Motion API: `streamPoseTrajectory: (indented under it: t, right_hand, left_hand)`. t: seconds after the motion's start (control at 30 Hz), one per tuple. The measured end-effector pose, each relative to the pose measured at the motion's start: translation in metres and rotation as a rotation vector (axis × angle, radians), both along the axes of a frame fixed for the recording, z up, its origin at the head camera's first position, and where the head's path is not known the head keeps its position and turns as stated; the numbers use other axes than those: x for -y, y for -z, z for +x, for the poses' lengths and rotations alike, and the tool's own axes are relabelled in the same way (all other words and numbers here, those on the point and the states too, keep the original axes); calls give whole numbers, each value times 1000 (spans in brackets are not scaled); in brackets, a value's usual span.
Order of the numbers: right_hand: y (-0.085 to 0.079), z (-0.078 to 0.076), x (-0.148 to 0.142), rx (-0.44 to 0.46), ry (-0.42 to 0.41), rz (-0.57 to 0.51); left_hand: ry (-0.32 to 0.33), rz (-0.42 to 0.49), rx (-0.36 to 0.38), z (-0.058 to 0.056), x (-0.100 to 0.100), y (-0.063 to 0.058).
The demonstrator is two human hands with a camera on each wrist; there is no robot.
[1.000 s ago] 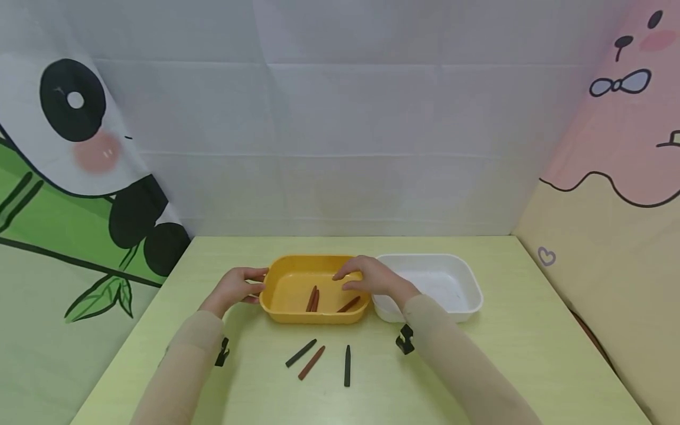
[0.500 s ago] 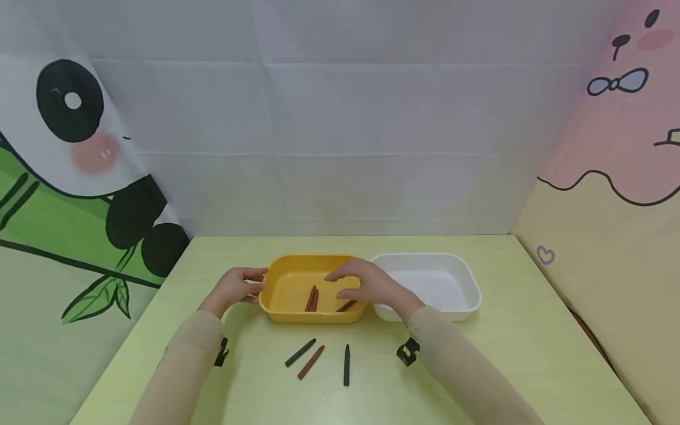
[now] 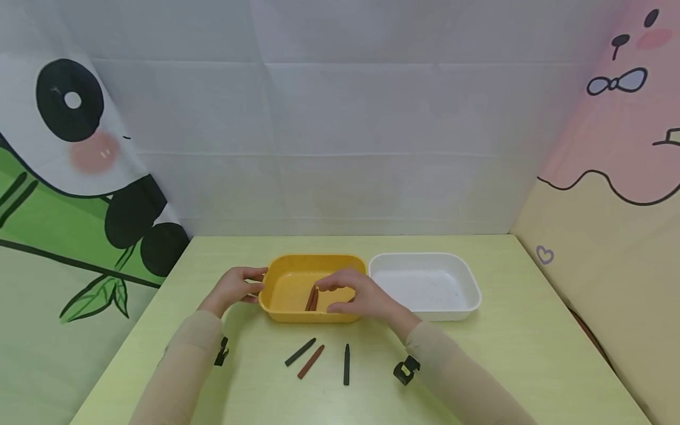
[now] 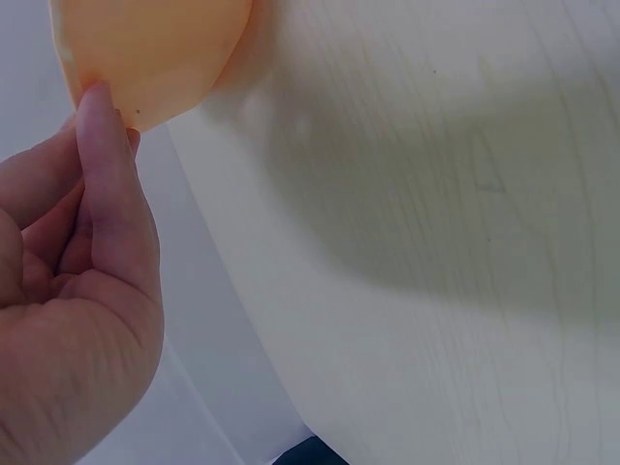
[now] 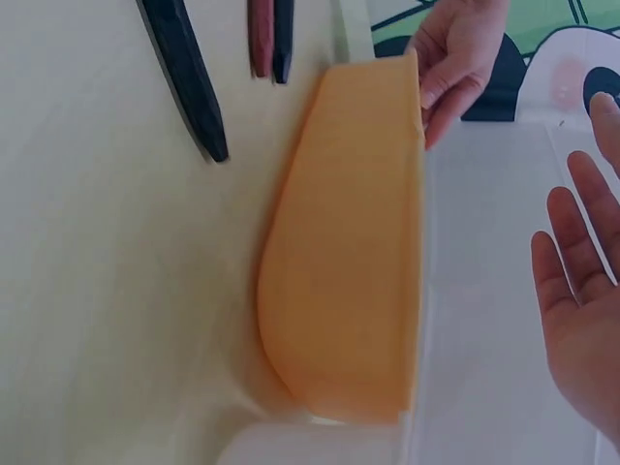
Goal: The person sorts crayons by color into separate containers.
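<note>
Yellow tray [image 3: 294, 318] partly hidden behind the right hand [image 3: 363, 293]; what lies under the palm can't be seen, nor whether the fingertips touch the brown crayons [image 3: 312, 299] beside them. Right wrist view: right hand cut by the edge, tray's inside masked by its wall, black crayon [image 5: 184, 77] leftward running off the top. Left wrist view: left hand [image 4: 87, 262] cropped, some fingertips hidden, perhaps behind the rim; tray above cut off.

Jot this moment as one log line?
left hand: grips yellow tray; right hand: above yellow tray, holding nothing; yellow tray: brown crayons; table: two black crayons, one brown crayon, white tray
</note>
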State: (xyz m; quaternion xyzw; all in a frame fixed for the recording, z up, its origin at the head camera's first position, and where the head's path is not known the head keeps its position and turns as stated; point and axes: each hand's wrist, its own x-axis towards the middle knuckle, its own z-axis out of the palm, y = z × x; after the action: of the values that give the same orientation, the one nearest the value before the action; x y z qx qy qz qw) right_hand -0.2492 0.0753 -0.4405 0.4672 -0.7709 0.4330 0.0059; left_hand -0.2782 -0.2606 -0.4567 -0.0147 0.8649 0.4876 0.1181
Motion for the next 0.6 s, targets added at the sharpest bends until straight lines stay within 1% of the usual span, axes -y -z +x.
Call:
streamPoseTrajectory:
  t: [0.17, 0.33, 0.43, 0.47, 0.5, 0.6]
  right_hand:
    - [8, 8, 7, 15, -47, -16]
    - [14, 18, 12, 103, -67, -12]
    - [20, 22, 14, 129, -81, 23]
    - [22, 22, 15, 134, -92, 35]
    - [24, 23, 16, 127, -99, 51]
    - [31, 24, 19, 90, -114, 90]
  left_hand:
    - [-10, 10, 6, -1, 0, 0]
    - [-1, 11, 5, 0, 0, -1]
    - [1, 12, 4, 0, 0, -1]
    - [9, 8, 1, 0, 0, -1]
    - [2, 12, 3, 0, 0, -1]
    - [3, 8, 2, 0, 0, 0]
